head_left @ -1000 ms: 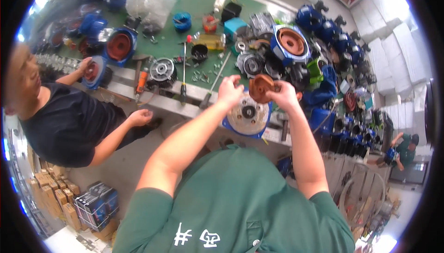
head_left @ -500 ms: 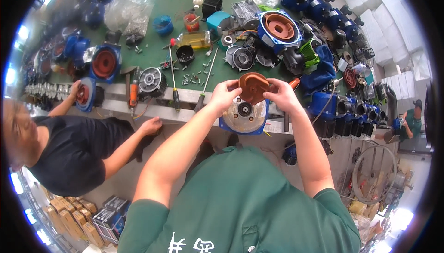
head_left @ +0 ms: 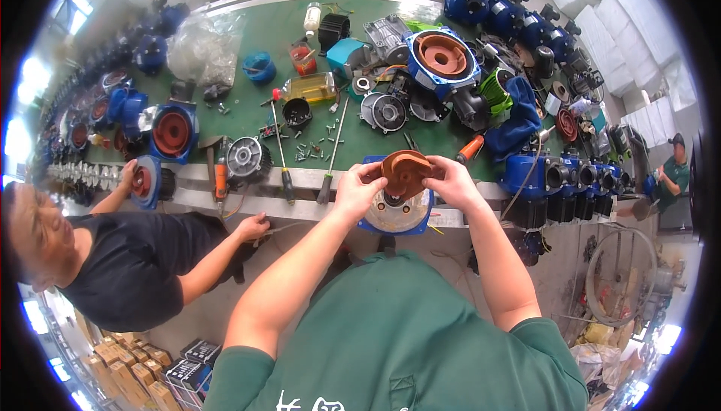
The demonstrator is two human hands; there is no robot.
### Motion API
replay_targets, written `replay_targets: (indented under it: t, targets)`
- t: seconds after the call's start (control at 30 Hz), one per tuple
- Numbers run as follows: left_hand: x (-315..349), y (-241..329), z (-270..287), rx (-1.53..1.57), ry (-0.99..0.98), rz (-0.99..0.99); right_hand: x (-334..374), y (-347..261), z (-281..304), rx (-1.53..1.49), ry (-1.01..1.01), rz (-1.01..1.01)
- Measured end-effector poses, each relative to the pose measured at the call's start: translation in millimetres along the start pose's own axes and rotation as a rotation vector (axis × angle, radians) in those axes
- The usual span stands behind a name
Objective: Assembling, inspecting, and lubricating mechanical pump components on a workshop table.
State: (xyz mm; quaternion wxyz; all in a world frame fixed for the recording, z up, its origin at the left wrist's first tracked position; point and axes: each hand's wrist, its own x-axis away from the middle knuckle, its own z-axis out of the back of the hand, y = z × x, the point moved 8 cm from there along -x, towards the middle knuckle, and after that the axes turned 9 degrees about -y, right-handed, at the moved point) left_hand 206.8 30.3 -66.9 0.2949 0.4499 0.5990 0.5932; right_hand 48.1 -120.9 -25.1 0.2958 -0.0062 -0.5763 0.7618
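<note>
Between my two hands is a reddish-brown pump impeller [head_left: 406, 173], its curved vanes showing. My left hand [head_left: 359, 191] grips its left rim with thumb and fingers, and my right hand [head_left: 451, 182] pinches the right rim. Directly under it lies a blue-edged motor [head_left: 394, 217] with a worn round metal face, at the bench's near edge. The impeller covers the face's upper part and centre, so I cannot tell whether the two touch.
A co-worker [head_left: 124, 261] at my left holds another blue motor [head_left: 148, 182]. Screwdrivers [head_left: 287, 185], loose screws [head_left: 312, 148] and a bottle of yellow liquid [head_left: 308, 88] lie on the green bench [head_left: 248, 114]. Blue pump housings [head_left: 526, 174] line the right.
The impeller has tilted and come lower over the motor's face, now hiding the centre hole. Both hands moved down with it and still grip its rim.
</note>
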Motion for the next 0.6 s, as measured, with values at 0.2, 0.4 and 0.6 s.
replay_targets:
  t: [0.2,0.4,0.6]
  targets:
    - [10.9,15.8,-6.7,-0.039,-0.038,0.060,9.6,1.4,-4.4,-0.052,-0.006,-0.034]
    - [14.3,8.1,-1.1,-0.008,-0.032,0.107,23.5,-4.2,-11.5,-0.046,0.003,-0.046]
    - [23.9,-7.5,-3.5,0.036,-0.067,0.136,33.0,9.9,-18.1,-0.068,0.019,-0.034]
